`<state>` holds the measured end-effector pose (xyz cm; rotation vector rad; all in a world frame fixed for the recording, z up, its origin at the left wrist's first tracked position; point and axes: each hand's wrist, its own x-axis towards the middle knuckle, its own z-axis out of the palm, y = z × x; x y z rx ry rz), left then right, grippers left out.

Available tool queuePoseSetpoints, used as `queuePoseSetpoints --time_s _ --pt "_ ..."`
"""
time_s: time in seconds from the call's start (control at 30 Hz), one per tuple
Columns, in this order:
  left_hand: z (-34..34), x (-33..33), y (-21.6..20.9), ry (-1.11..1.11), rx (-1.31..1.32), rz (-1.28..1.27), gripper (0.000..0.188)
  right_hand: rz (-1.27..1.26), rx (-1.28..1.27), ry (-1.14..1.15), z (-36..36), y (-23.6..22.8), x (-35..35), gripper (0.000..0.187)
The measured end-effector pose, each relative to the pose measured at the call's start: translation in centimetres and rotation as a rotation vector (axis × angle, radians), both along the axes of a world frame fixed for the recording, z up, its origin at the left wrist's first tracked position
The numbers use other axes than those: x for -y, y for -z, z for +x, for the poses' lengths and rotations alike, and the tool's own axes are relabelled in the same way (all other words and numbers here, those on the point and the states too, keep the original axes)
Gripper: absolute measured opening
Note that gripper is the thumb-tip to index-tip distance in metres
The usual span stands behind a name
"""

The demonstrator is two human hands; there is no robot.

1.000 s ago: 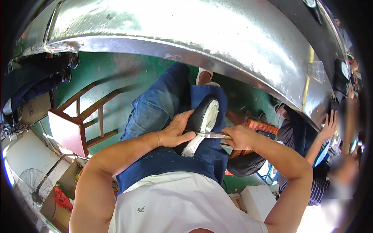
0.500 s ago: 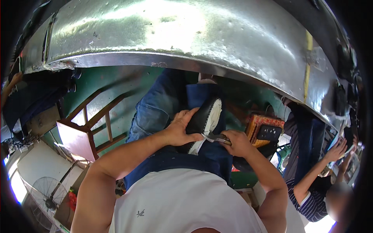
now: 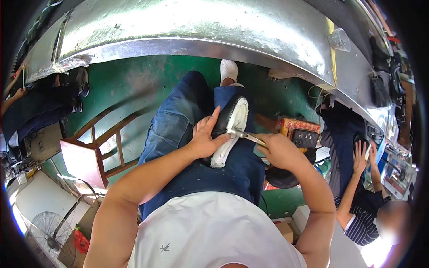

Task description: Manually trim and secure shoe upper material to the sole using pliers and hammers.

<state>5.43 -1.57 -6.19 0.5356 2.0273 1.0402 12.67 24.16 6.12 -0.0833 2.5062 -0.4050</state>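
A black shoe (image 3: pixel 240 111) with its whitish underside up and a stitched or pleated edge rests across my lap on dark blue cloth. My left hand (image 3: pixel 206 140) grips its left side, the thumb reaching to the sole edge and the fingers lying along the black upper. In my right hand (image 3: pixel 280 151) is a hand tool (image 3: pixel 251 138) with a curved metal head and a slim handle. The tool's head touches the middle of the underside, close to my left thumb. Whether it is a hammer or pincers I cannot tell.
A metal-topped bench (image 3: pixel 192 27) spans the far side, with a clear plastic cup (image 3: pixel 339 40) on it. A wooden stool (image 3: pixel 85 161) stands left; a red-orange box (image 3: pixel 290 126) is at right. A co-worker in a striped top (image 3: pixel 364 223) works at far right. A fan (image 3: pixel 51 241) is lower left.
The shoe now shows more of its white underside. The tool's head has come over onto the middle of the sole, and my left fingers have spread a little. The view has shifted, showing more floor.
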Motion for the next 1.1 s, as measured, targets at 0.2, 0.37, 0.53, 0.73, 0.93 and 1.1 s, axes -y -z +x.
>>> queuePoseSetpoints --time_s 0.2,0.37,0.53,0.73,0.93,1.1 --pt "0.4 -0.3 -0.6 -0.07 -0.034 0.022 0.096 -0.454 0.024 0.251 2.3 1.8 1.0 0.055" --pt "0.1 -0.6 -0.9 -0.034 0.008 0.036 0.093 -0.529 -0.039 0.285 3.0 3.0 1.0 0.048" --pt "0.5 -0.7 -0.7 -0.044 -0.037 0.032 0.092 -0.407 0.188 0.309 1.5 0.7 0.7 0.03" --pt "0.6 -0.4 -0.4 -0.104 0.003 0.025 0.089 -0.46 0.118 0.521 2.5 3.9 3.7 0.031" --pt "1.0 0.0 0.0 -0.099 -0.164 0.114 0.082 -0.538 0.348 0.804 2.4 2.0 6.4 0.026" --pt "0.9 0.4 0.0 -0.045 -0.204 0.145 0.072 -0.944 0.221 0.998 4.1 7.7 8.9 0.025"
